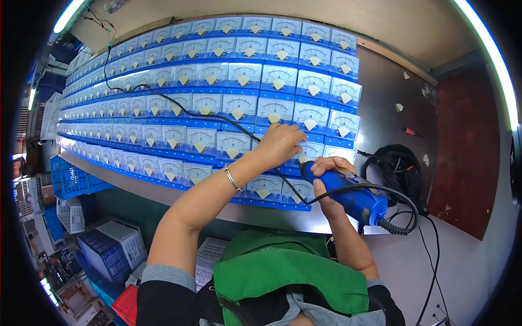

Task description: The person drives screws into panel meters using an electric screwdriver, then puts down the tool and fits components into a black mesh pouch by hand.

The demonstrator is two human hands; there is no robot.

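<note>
Rows of analog panel meters (239, 103) with blue bases, clear fronts and pale fan-shaped pieces cover the bench. My left hand (279, 145) rests on the meters near the front right, its fingers bent and somewhat apart. What lies under its palm is hidden. Wrapped around a blue corded electric screwdriver (356, 198), my right hand (333, 167) keeps the tool tilted. The tool's nose points at a meter (312, 149) beside my left fingertips; its very tip is hard to make out. A black cable (217, 116) runs across the meters and passes below my left hand.
On the dark bench top (380, 108) to the right lie loose pale pieces (399, 107) and a small red-handled tool (411, 132). A black bag-like bundle (399, 171) sits beside the screwdriver's thick cord (414, 209). Plastic crates (111, 250) stand below at the left.
</note>
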